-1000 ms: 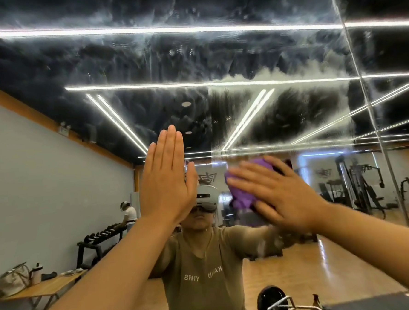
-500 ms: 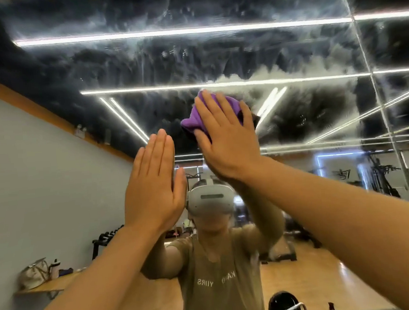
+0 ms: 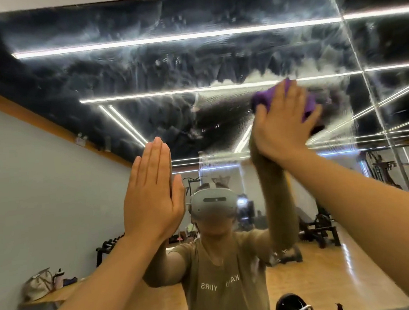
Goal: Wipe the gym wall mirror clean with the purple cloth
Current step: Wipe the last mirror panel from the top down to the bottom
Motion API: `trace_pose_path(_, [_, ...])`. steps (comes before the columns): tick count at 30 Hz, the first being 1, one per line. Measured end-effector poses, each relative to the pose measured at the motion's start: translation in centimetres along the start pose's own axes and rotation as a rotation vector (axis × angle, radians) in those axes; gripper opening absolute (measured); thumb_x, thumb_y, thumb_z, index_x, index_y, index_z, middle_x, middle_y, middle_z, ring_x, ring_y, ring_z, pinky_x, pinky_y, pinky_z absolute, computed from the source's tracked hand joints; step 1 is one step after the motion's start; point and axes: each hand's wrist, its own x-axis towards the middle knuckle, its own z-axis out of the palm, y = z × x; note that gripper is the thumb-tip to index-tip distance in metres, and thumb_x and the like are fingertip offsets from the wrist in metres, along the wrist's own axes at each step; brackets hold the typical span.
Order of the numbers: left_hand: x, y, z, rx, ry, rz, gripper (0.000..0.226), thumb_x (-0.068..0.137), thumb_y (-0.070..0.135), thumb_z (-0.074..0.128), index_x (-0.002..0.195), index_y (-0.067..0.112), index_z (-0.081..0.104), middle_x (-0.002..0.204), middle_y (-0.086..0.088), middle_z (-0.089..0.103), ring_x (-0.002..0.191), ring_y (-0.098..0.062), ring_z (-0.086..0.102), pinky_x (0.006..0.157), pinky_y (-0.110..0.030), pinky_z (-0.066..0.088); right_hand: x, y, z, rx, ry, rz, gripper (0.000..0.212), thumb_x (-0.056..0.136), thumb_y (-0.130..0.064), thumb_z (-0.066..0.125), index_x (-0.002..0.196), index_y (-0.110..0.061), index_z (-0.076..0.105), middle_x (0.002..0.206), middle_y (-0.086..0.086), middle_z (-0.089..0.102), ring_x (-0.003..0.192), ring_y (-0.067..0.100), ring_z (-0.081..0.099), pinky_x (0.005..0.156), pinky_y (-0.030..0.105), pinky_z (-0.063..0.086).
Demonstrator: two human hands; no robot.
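Evidently the right hand [image 3: 283,123], pressing the purple cloth [image 3: 262,100] flat-fingered, had swept rightward across the streaked mirror [image 3: 169,68], the left hand [image 3: 153,196] staying flat, leaving haze above.

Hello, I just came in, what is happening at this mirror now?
A person is wiping the gym wall mirror. The right hand presses the purple cloth flat against the upper part of the glass. The left hand rests open on the mirror, lower and to the left, fingers straight and together. White smears and streaks cover much of the glass above the cloth, so the cleaning is not finished.
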Motion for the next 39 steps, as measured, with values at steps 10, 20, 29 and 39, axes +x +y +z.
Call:
trace_pose_path(10, [0.1,-0.1,-0.4,-0.002,-0.038,-0.011,0.066,0.103,0.042,0.024,0.161,0.010,0.016,0.168,-0.003,0.012,0.155,-0.007,-0.001,0.125,-0.024,-0.005,-4.7,-6.5,3.6,-0.098,-0.103,-0.680,0.060,0.110,-0.041,0.020,0.162,-0.022,-0.001,0.171,0.000,-0.008,0.156,0.017,-0.011,0.122,0.045,-0.014])
trace_pose_path(20, [0.0,0.1,-0.8,0.034,-0.083,-0.013,0.068,0.103,0.044,0.022,0.161,0.010,0.012,0.169,-0.004,0.009,0.156,-0.011,-0.001,0.125,-0.024,-0.006,1.2,10.3,-2.4,0.009,0.017,-0.267,0.065,0.100,-0.039,0.021,0.163,-0.023,0.014,0.170,-0.003,0.009,0.156,0.012,0.004,0.123,0.040,-0.006])
trace_pose_path(29, [-0.1,0.4,-0.4,0.048,-0.092,-0.028,0.065,0.104,0.040,0.018,0.160,0.012,0.003,0.170,-0.006,0.002,0.156,-0.014,-0.004,0.125,-0.027,-0.008,0.5,9.7,-2.0,0.028,0.126,0.030,0.061,0.106,-0.032,0.027,0.163,-0.020,0.013,0.171,0.001,0.006,0.157,0.019,0.002,0.126,0.050,-0.002])
trace_pose_path(39, [-0.1,0.2,-0.5,0.059,-0.128,-0.025,0.066,0.105,0.044,0.014,0.160,0.011,0.001,0.169,-0.003,-0.004,0.154,-0.008,-0.011,0.122,-0.023,-0.013,-8.3,-2.8,4.4,0.069,-0.007,-0.610,0.061,0.101,-0.038,0.021,0.158,-0.020,0.032,0.167,0.003,0.023,0.156,0.026,0.013,0.123,0.051,0.004])
